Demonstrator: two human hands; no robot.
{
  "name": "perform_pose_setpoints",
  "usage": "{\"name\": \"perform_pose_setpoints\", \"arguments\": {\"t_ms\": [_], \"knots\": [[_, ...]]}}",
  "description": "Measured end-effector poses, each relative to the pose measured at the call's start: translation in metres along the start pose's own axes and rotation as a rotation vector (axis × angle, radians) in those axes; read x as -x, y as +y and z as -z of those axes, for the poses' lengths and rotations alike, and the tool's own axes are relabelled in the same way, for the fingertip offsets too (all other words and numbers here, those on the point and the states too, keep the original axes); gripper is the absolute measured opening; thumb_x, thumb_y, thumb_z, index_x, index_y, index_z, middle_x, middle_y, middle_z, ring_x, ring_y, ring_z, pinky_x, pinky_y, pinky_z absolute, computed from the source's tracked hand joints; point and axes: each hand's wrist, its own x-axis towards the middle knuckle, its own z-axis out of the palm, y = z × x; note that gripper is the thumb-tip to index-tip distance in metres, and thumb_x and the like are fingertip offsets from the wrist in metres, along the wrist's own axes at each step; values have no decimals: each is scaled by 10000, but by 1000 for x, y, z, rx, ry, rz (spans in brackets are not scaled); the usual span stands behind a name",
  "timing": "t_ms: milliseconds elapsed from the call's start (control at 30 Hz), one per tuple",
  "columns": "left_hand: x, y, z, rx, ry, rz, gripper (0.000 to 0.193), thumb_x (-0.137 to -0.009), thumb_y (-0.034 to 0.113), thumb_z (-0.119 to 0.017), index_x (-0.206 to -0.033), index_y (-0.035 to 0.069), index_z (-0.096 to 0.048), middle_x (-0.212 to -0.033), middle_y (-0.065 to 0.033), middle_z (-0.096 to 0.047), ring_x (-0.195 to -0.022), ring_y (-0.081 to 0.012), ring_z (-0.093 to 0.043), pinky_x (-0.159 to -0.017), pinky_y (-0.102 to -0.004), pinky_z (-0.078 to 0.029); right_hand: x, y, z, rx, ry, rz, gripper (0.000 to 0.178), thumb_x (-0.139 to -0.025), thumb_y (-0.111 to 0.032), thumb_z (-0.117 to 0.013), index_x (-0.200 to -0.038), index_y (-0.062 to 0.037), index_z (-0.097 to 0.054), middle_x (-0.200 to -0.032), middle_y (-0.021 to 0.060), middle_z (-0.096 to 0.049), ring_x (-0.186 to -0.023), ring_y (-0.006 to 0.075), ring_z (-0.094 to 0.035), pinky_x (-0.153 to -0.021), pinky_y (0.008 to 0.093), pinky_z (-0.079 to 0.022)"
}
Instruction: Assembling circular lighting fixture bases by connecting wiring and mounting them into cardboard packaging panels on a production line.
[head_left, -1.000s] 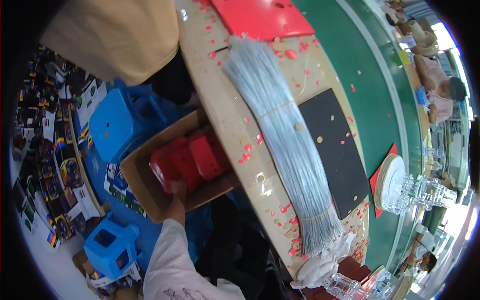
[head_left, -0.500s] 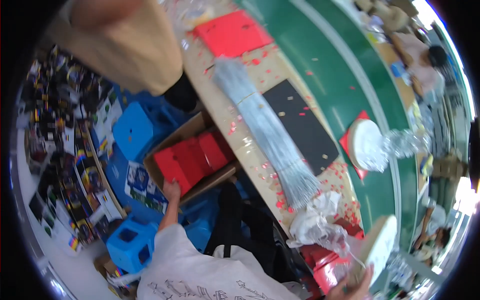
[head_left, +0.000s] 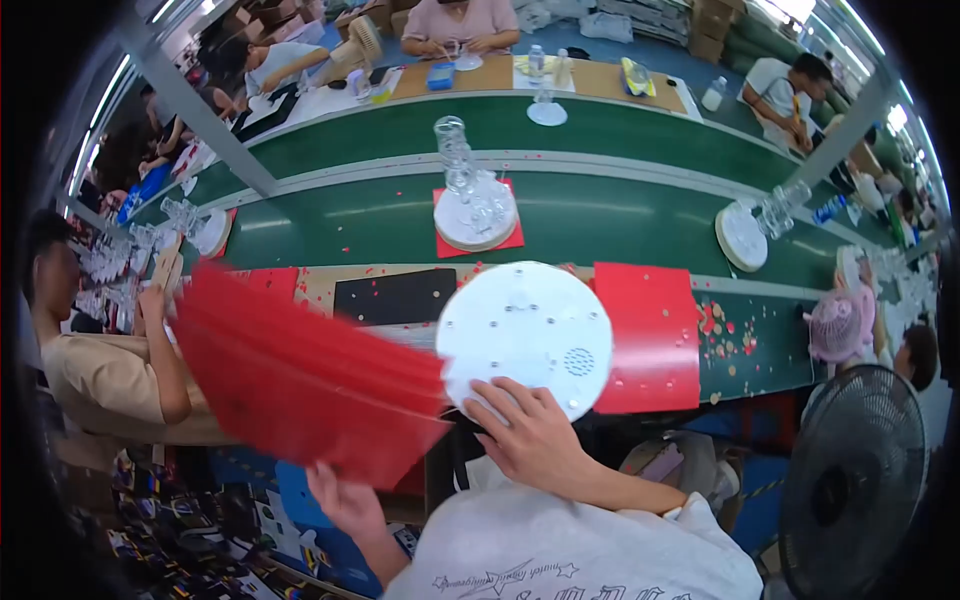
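Left hand (head_left: 345,500) pinching a flat red sheet (head_left: 300,385) — blurred, matte; right hand (head_left: 530,435), fingers spread, pressed on round white plastic disc (head_left: 525,335); bench (head_left: 760,350) beneath.

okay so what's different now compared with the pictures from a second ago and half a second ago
The left hand, which was reaching into the cardboard box of red pieces, has come up holding a red sheet, blurred as it swings over the bench. The right hand, barely in view before, now rests on the white round disc at the bench edge. The head has also lifted from the box and floor toward the green conveyor. The bench itself looks unchanged.
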Motion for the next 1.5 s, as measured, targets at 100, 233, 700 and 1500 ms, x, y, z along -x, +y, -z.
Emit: {"name": "perform_pose_setpoints", "arguments": {"t_ms": [100,233,700,1500], "knots": [[0,-17,-90,91,-488,120,411,-964,25,-542,-1370,12,-482,-1343,-145,-575,-1250,-264,-555,-1081,-457,-434,20,1,-14,-77,6,57,416,-808,-169,-673,-1201,-43,-623,-1294,128,-558,-1210,276,-521,-929,382,-424],[14,-58,-162,-109,-445,355,336,-983,76,-597,-1299,-22,-537,-1251,-102,-637,-1152,-189,-614,-1012,-356,-472,35,-6,-23,-48,126,130,417,-792,-140,-628,-1193,-24,-641,-1234,137,-570,-1126,265,-556,-890,374,-443],[21,-97,-168,-134,-555,330,282,-976,75,-607,-1239,-18,-563,-1199,-99,-648,-1099,-156,-628,-963,-331,-501,92,43,7,-354,1007,-299,470,-619,-122,-850,-1009,-34,-603,-998,119,-613,-854,265,-566,-742,368,-456],[20,-96,-192,-438,-762,192,287,-1008,236,-475,-1114,-20,-549,-913,-169,-702,-955,-237,-672,-945,-332,-474,288,307,45,-1060,1788,-1089,281,-929,-146,-634,-1199,-79,-594,-1027,79,-701,-864,249,-710,-729,436,-562]]}}
